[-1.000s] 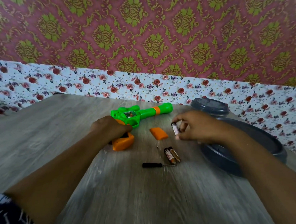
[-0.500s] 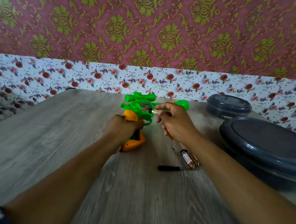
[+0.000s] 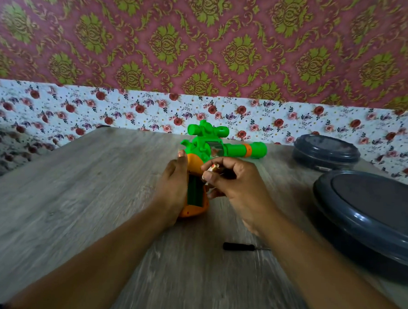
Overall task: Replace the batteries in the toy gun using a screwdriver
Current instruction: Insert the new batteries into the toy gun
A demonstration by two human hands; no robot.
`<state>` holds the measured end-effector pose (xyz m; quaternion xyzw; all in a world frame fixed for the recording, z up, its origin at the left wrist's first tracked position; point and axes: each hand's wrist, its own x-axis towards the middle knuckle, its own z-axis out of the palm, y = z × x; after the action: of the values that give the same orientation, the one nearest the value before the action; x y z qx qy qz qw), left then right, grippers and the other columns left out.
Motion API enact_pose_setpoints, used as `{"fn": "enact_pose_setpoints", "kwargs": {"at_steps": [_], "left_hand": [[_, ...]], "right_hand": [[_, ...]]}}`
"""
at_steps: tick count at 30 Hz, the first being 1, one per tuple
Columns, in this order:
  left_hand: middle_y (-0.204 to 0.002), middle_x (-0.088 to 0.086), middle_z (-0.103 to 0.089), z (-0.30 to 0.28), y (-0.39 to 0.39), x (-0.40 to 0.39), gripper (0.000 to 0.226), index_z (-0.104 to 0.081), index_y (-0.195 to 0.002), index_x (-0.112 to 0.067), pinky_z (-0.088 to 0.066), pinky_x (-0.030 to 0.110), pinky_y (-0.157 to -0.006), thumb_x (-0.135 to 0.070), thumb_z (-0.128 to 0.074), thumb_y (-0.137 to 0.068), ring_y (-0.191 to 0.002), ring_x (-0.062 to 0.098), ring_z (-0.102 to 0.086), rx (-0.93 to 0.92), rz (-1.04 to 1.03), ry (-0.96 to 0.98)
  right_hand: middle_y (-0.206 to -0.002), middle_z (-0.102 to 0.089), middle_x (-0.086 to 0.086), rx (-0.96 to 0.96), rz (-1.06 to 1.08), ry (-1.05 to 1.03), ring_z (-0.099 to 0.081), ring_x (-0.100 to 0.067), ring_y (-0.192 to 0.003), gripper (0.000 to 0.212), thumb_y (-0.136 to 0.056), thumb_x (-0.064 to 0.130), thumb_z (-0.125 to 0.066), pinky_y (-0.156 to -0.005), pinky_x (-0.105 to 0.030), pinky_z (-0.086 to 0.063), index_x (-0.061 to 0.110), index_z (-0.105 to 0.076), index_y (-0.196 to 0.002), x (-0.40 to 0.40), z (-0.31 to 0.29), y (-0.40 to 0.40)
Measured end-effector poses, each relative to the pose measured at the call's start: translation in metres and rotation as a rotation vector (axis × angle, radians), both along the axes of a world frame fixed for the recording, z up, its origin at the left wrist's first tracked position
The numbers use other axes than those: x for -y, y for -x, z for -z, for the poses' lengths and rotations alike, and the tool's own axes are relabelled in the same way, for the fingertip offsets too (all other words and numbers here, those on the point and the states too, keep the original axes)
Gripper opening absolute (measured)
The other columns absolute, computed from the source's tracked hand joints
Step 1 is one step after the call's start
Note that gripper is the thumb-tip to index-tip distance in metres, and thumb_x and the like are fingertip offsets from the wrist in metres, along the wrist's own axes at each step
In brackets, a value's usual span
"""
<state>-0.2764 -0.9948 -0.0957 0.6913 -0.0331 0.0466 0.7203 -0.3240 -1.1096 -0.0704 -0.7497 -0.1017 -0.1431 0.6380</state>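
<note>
The green and orange toy gun (image 3: pixel 212 147) stands on the wooden table (image 3: pixel 78 195), barrel pointing right, its orange grip toward me with the battery compartment (image 3: pixel 194 191) uncovered. My left hand (image 3: pixel 173 188) grips the orange handle from the left. My right hand (image 3: pixel 230 181) pinches a battery (image 3: pixel 213 167) between thumb and fingers just right of the open compartment. The black-handled screwdriver (image 3: pixel 240 246) lies on the table below my right forearm, which hides the other batteries and the orange cover.
Two dark grey lidded containers stand at the right: a large one (image 3: pixel 372 217) near me and a smaller one (image 3: pixel 326 152) behind it. A floral-papered wall closes off the back of the table.
My right hand picked a battery off the table and carried it to the handle's compartment. My left hand tipped the gun upright. The camera has moved closer.
</note>
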Motion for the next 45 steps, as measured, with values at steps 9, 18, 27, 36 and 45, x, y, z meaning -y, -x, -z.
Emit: {"fn": "enact_pose_setpoints", "kwargs": {"at_steps": [9,18,27,36,45], "left_hand": [[-0.100,0.010,-0.062,-0.001,0.002,0.001,0.053,-0.056,-0.107,-0.017,-0.052,0.027,-0.066,-0.056,-0.022,-0.095,-0.083,0.018,-0.063,0.046,-0.032,-0.050],[-0.094,0.000,-0.060,-0.001,0.006,0.001,0.043,-0.051,-0.106,-0.025,-0.045,0.026,-0.073,-0.055,-0.023,-0.095,-0.085,0.013,-0.058,0.072,-0.042,-0.046],[-0.077,-0.007,-0.051,0.000,0.005,0.000,0.030,-0.047,-0.078,-0.025,-0.041,0.022,-0.065,-0.037,-0.031,-0.101,-0.072,0.007,-0.051,0.154,-0.090,-0.095],[-0.082,-0.005,-0.054,-0.002,0.006,-0.001,0.027,-0.049,-0.100,-0.018,-0.044,0.024,-0.065,-0.039,-0.032,-0.100,-0.074,0.007,-0.054,0.133,-0.079,-0.078],[-0.089,0.006,-0.062,0.000,0.002,-0.002,0.029,-0.055,-0.096,-0.014,-0.051,0.037,-0.078,-0.038,-0.039,-0.098,-0.084,0.023,-0.061,0.131,-0.074,-0.050]], "right_hand": [[-0.078,-0.070,-0.004,0.225,0.338,0.412,-0.066,-0.016,-0.069,0.028,-0.075,0.010,-0.073,-0.067,-0.032,-0.053,0.019,-0.047,-0.083,-0.007,0.018,0.000],[-0.094,-0.072,-0.006,0.320,0.322,0.569,-0.065,-0.016,-0.087,0.025,-0.078,-0.003,-0.061,-0.078,-0.022,-0.050,0.008,-0.069,-0.098,-0.007,0.019,0.001],[-0.089,-0.071,-0.013,0.370,0.309,0.678,-0.066,-0.025,-0.083,0.032,-0.071,-0.006,-0.050,-0.077,-0.009,-0.038,0.002,-0.073,-0.093,-0.009,0.016,0.001],[-0.099,-0.064,-0.012,0.337,0.272,0.741,-0.061,-0.025,-0.092,0.031,-0.076,-0.009,-0.053,-0.081,-0.025,-0.044,0.002,-0.068,-0.101,-0.012,0.016,0.007],[-0.097,-0.060,-0.012,0.309,0.255,0.783,-0.059,-0.028,-0.089,0.026,-0.077,-0.007,-0.051,-0.077,-0.036,-0.050,0.003,-0.066,-0.096,-0.014,0.012,0.011]]}}
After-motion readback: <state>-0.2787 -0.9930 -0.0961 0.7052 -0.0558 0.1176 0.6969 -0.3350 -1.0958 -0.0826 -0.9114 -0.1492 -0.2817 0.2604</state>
